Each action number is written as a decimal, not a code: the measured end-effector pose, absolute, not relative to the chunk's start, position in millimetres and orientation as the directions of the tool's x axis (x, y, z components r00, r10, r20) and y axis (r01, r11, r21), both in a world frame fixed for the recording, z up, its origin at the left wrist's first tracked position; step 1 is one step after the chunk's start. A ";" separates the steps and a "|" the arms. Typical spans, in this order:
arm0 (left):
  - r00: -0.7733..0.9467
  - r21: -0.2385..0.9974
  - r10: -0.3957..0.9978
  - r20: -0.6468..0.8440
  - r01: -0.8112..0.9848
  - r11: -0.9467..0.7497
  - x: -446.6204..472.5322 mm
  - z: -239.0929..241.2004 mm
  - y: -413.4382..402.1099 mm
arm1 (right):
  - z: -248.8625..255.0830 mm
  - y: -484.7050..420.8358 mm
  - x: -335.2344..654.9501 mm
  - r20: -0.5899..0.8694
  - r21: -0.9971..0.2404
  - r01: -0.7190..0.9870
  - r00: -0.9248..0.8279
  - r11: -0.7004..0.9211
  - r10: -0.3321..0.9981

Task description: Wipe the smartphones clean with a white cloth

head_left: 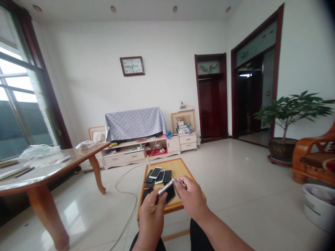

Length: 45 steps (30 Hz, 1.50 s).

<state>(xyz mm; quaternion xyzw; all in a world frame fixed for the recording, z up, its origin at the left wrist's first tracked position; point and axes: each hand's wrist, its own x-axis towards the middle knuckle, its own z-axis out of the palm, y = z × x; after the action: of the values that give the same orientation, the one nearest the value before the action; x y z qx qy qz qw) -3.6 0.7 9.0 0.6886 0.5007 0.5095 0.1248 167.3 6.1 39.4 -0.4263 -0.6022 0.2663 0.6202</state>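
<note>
Above the near part of a small wooden table (180, 164), my left hand (152, 211) is closed around the lower end of a smartphone (170, 194). The phone is tilted, its silver edge up and its dark face partly showing. At the phone's upper right end, my right hand (191, 197) pinches a thin greyish, flexible-looking piece (180, 183); whether it is a cloth or a soft case I cannot tell. Beyond my hands, several phones lie close together on the table, among them a white-framed phone (156, 173) on top of others and a black phone (167, 176).
A larger table (86, 151) with plastic bags (39, 152) stands at left. A cable (136, 200) runs across the floor beside the small table. Further back is a white TV cabinet (125, 160). At right are a potted plant (282, 150), a wooden armchair (303, 153) and a white bucket (318, 209).
</note>
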 end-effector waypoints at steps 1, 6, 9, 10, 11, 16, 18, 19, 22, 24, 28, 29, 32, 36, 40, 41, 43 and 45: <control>-0.020 0.720 0.833 0.553 0.514 -0.466 -3.4 10.2 1.7 | 38.5 6.3 166.8 0.520 -0.851 0.166 0.127 0.499 0.845; -0.018 0.864 0.889 0.457 0.246 -0.439 -2.6 16.4 4.9 | 28.5 8.6 165.2 0.503 -0.858 0.166 0.082 0.486 0.860; -0.068 0.906 0.909 0.412 0.142 -0.400 -4.4 16.1 7.4 | 19.6 13.1 168.7 0.540 -0.821 0.260 0.063 0.508 0.840; -0.082 0.915 0.914 0.397 0.117 -0.387 -5.0 15.5 8.4 | 17.3 14.4 170.0 0.555 -0.805 0.292 0.062 0.517 0.829; -0.087 0.921 0.919 0.385 0.095 -0.377 -5.3 14.9 9.3 | 15.8 15.3 171.0 0.571 -0.790 0.319 0.067 0.524 0.818; -0.005 0.922 0.924 0.381 0.074 -0.380 -0.5 14.7 10.4 | 23.6 12.6 170.7 0.658 -0.721 0.363 0.090 0.591 0.748; 0.013 0.920 0.922 0.386 0.073 -0.386 2.3 16.2 8.6 | 28.7 10.4 168.9 0.681 -0.703 0.358 0.091 0.614 0.727; 0.004 0.922 0.924 0.383 0.063 -0.382 3.1 17.2 7.6 | 29.8 9.7 168.1 0.685 -0.700 0.354 0.090 0.620 0.723; -0.075 0.935 0.932 0.355 0.032 -0.353 1.1 19.7 6.1 | 25.0 9.6 166.8 0.673 -0.707 0.360 0.078 0.608 0.736; -0.134 0.940 0.931 0.340 0.026 -0.340 -2.8 20.2 7.1 | 17.1 11.4 167.5 0.654 -0.714 0.382 0.065 0.587 0.753; -0.141 0.943 0.933 0.332 0.030 -0.331 -8.9 17.3 11.3 | 7.2 17.9 173.2 0.641 -0.703 0.433 0.043 0.564 0.766; -0.126 0.943 0.935 0.331 0.024 -0.331 -9.3 16.4 11.9 | 7.6 19.7 175.4 0.644 -0.692 0.448 0.030 0.566 0.765; -0.090 0.940 0.937 0.338 -0.008 -0.340 -8.7 15.2 11.6 | 13.9 23.8 182.6 0.641 -0.669 0.456 -0.044 0.586 0.766; -0.091 0.945 0.943 0.321 -0.029 -0.325 -7.9 16.4 9.7 | 22.8 23.9 186.9 0.581 -0.745 0.293 -0.158 0.600 0.798; -0.091 0.956 0.954 0.284 -0.049 -0.289 -8.0 15.4 10.5 | 27.6 18.9 183.3 0.528 -0.819 0.144 -0.191 0.556 0.828; -0.087 0.957 0.956 0.279 -0.053 -0.284 -7.6 14.6 11.2 | 28.9 17.6 181.9 0.530 -0.818 0.138 -0.192 0.558 0.826; -0.078 0.958 0.959 0.273 -0.073 -0.279 -6.1 12.8 12.8 | 31.5 15.4 179.2 0.548 -0.802 0.152 -0.196 0.577 0.813; -0.066 0.953 0.959 0.274 -0.114 -0.280 -4.1 10.8 14.7 | 33.3 14.2 177.2 0.568 -0.782 0.180 -0.190 0.597 0.801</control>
<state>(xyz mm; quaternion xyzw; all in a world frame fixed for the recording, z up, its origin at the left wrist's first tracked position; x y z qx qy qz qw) -4.1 14.7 10.8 0.5209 0.4056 0.6072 0.4421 177.2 14.2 33.3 -0.3429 -0.7148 0.2896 0.5363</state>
